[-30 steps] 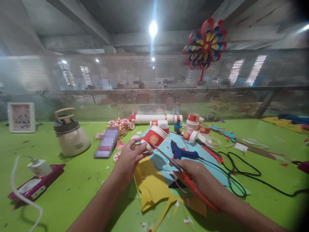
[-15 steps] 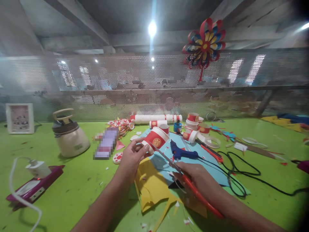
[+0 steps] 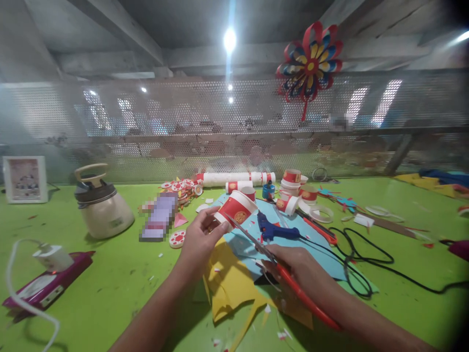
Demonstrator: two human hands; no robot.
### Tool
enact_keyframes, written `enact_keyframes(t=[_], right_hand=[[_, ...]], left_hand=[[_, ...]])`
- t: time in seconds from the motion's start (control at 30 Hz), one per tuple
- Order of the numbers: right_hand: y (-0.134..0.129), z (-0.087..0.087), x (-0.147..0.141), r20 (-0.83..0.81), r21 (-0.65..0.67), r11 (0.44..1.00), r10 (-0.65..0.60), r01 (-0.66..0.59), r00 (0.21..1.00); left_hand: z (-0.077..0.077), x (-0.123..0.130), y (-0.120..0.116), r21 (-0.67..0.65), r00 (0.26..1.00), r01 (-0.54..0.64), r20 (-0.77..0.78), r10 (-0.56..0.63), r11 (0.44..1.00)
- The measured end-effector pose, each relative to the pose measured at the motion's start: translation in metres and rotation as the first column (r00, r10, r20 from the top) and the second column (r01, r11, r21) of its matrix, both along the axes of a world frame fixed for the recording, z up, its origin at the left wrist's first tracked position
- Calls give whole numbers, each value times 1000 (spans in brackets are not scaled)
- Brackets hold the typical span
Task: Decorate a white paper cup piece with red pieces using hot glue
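My left hand (image 3: pixel 203 230) is closed around a red and white paper cup (image 3: pixel 238 209), which it holds tilted over the table with its rim toward the upper right. In my right hand (image 3: pixel 293 264) is a pair of scissors (image 3: pixel 306 298) with red handles. Their blades point up and left, and the tips meet the cup's lower side near my left thumb. Whether they cut into the wall I cannot tell. Beneath my hands lie yellow paper (image 3: pixel 232 278) and light blue sheets (image 3: pixel 318 254). A blue glue gun (image 3: pixel 278 231) rests just beyond the scissors.
Paper cups (image 3: pixel 292 181) and a long white tube (image 3: pixel 234 179) stand at the back. A red utility knife (image 3: pixel 318 230) and black cord (image 3: pixel 366 259) lie right. Leftward are a phone (image 3: pixel 159 217), a beige flask (image 3: pixel 104 210) and a purple power strip (image 3: pixel 54 283).
The view has shifted slightly, so the scene sits a little further left. Both hands keep nearly the same pose, with the cup and scissors still held.
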State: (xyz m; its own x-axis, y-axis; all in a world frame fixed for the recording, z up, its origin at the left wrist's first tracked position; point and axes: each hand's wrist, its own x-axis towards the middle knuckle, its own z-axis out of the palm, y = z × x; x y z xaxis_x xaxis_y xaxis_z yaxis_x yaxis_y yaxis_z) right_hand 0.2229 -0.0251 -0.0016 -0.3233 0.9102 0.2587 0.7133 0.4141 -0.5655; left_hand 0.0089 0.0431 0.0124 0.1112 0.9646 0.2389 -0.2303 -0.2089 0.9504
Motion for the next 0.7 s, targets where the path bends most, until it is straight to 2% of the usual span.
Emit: enact_keyframes(t=[0.07,0.17,0.23,0.33,0.43,0.5,0.7], right_hand=[[-1,1,0,1,13,1000,-8,8,1000],[-1,3,-1,-4,25,1000,-7,7,1000],[0,3,-2,-23,20,1000,13,-12,1000],[1,5,-3,-50,12,999,35,-35,998],[1,5,-4,-59,-1,999,36,-36,998],[1,4,-4,-54,-16,999,28,-29,998],[0,1,0,-19,4,1000,-8,8,1000]], left_hand=[[1,0,0,-19,997,16,79,-15,1000],[4,-1,1,-72,965,118,244,-97,990],[5,-2,1,-105,947,175,289,-139,979],[5,-3,1,-109,965,131,242,-102,985],[3,-2,1,-49,992,45,118,-39,998],[2,-2,1,-25,998,36,46,-35,999],[2,-1,-1,-25,999,22,40,-21,999]])
